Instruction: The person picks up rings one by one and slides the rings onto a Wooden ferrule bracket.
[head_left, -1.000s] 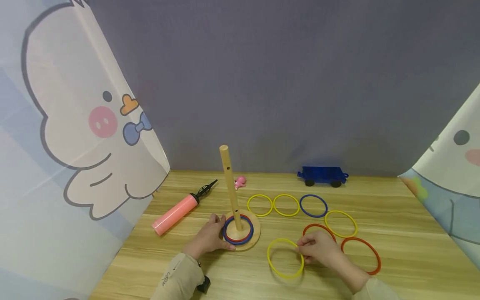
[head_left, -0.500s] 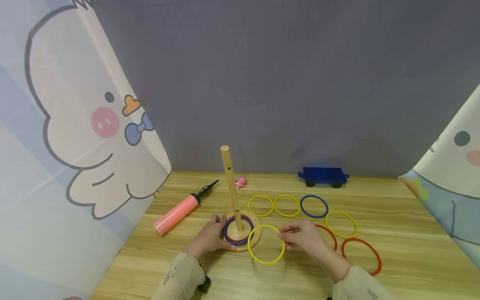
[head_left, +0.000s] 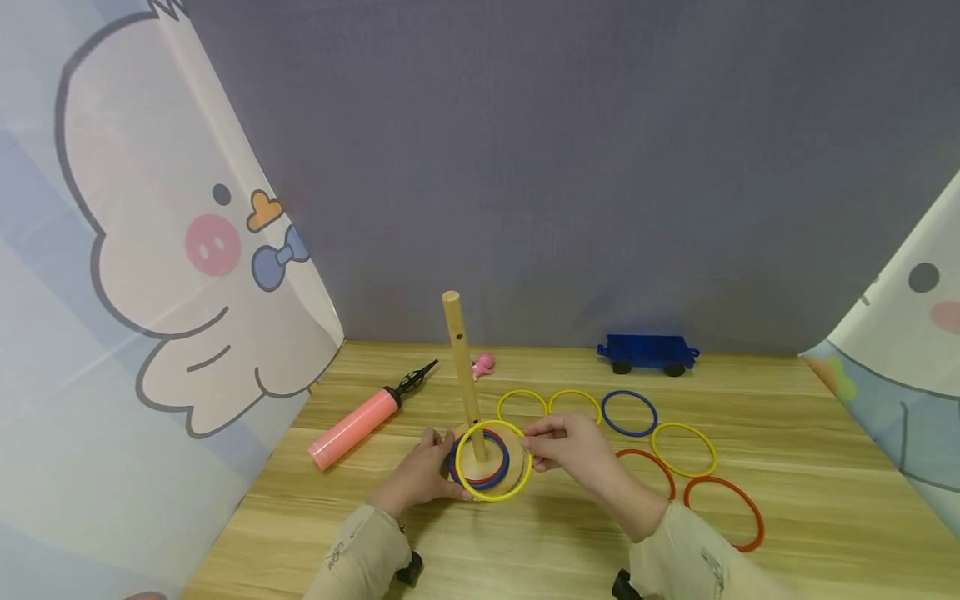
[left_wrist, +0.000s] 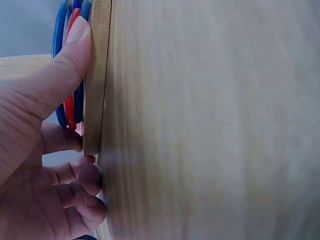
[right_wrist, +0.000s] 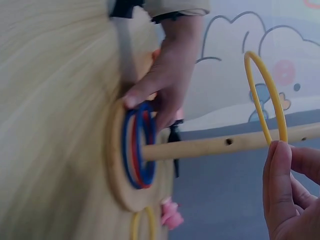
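Observation:
A wooden ring-toss stand, with an upright post (head_left: pixel 461 354) on a round base (head_left: pixel 516 467), stands on the table. Blue rings (right_wrist: pixel 126 150) and a red ring (left_wrist: pixel 70 107) lie stacked around the foot of the post. My left hand (head_left: pixel 422 475) holds the base at its left edge, thumb on the near side and fingers around the rim. A yellow ring (right_wrist: pixel 276 100) is pinched between thumb and fingertips of my right hand (head_left: pixel 573 450). In the right wrist view this ring is raised off the table beside the post, not around it.
To the right lie yellow rings (head_left: pixel 714 454), a blue ring (head_left: pixel 656 415) and red rings (head_left: pixel 761 521). A pink hand pump (head_left: pixel 356 427) lies left of the stand. Behind are a small pink toy (head_left: pixel 483 364) and a blue wagon (head_left: pixel 648 352), near the grey backdrop.
My right hand has carried the yellow ring leftward and up, from the table right of the stand to in front of the base. My left hand has stayed at the base.

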